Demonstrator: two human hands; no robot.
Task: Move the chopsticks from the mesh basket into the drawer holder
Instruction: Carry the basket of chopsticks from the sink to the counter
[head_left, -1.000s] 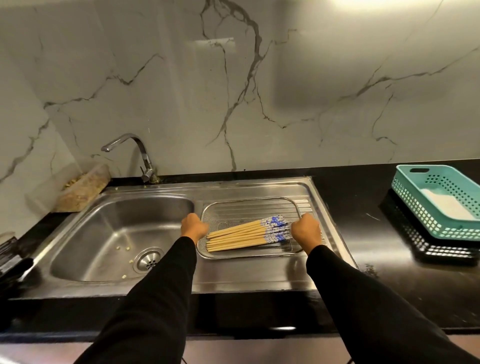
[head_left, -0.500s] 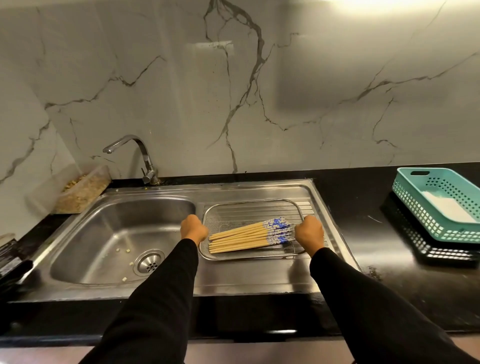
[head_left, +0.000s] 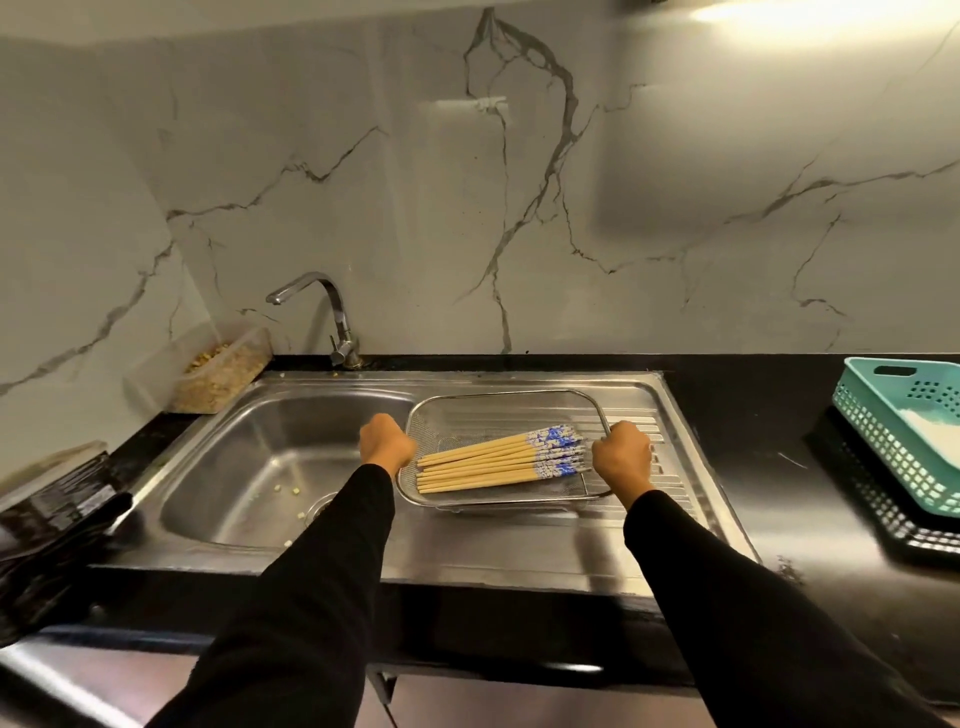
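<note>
Left hand (head_left: 387, 446), right hand (head_left: 622, 457) gripping mesh basket (head_left: 506, 402), seemingly lifted

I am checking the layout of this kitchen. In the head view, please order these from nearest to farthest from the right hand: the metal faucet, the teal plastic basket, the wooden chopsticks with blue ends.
From the right hand:
1. Wooden chopsticks with blue ends, just to its left in the steel mesh basket.
2. Metal faucet, far left at the wall.
3. Teal plastic basket, far right on the counter.

teal basket (head_left: 906, 436) cut off at rt edge, drain (head_left: 323, 505) half behind sleeve (head_left: 358, 525)
</note>
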